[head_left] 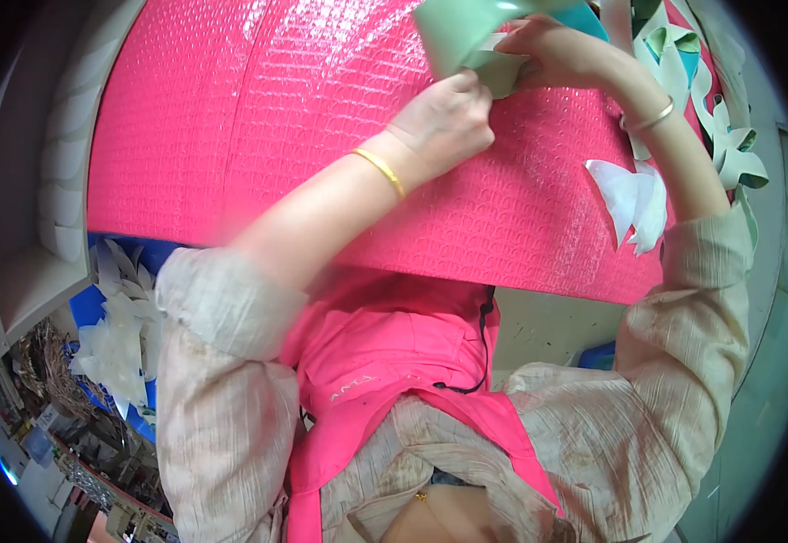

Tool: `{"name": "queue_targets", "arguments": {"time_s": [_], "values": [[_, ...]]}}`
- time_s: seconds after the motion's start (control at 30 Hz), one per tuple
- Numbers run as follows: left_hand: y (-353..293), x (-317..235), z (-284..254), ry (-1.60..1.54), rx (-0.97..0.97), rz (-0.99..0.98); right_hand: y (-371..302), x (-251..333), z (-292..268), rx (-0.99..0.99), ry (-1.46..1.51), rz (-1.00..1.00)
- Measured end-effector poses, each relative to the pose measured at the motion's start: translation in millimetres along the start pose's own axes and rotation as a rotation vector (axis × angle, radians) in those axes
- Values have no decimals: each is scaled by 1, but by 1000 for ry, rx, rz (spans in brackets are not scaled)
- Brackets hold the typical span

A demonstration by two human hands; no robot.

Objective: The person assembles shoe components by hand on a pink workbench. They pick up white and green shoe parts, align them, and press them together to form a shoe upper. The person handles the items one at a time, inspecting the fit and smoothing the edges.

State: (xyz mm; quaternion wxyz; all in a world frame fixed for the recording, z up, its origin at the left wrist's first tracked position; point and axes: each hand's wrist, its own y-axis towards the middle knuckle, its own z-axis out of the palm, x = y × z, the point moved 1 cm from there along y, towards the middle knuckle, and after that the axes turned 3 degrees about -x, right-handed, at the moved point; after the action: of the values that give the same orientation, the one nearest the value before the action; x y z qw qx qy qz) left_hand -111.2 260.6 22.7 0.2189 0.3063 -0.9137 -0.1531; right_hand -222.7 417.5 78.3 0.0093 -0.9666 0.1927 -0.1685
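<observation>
At the far edge of the pink table, both hands work on a pale green, smooth, flexible sheet that bends upward. My left hand, a yellow bracelet at its wrist, is closed in a pinch on the sheet's lower edge. Opposite it, my right hand, wearing a silver bangle, curls its fingers round a folded flap of the same sheet. Some right fingertips are hidden behind the material. A teal patch shows just beyond the right hand.
White curved pieces lie on the pink quilted table cover near my right forearm. Pale green offcuts hang along the right edge. At the left stand a grey shelf unit and a blue bin with white scraps.
</observation>
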Motion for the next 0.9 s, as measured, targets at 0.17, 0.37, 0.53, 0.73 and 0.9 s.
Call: {"name": "queue_targets", "arguments": {"time_s": [0.17,0.37,0.53,0.73,0.9], "values": [[-48,14,-41,-152,195,15,19,38,-7,390,170,236],[-102,-2,-76,-94,304,-121,60,103,15,374,645,232],[-116,-7,-68,-56,170,-149,67,113,57,210,314,498],[-121,-11,-65,-87,120,-198,65,117,64,94,180,464],[-124,-9,-64,-108,98,-191,71,124,54,252,216,589]]}}
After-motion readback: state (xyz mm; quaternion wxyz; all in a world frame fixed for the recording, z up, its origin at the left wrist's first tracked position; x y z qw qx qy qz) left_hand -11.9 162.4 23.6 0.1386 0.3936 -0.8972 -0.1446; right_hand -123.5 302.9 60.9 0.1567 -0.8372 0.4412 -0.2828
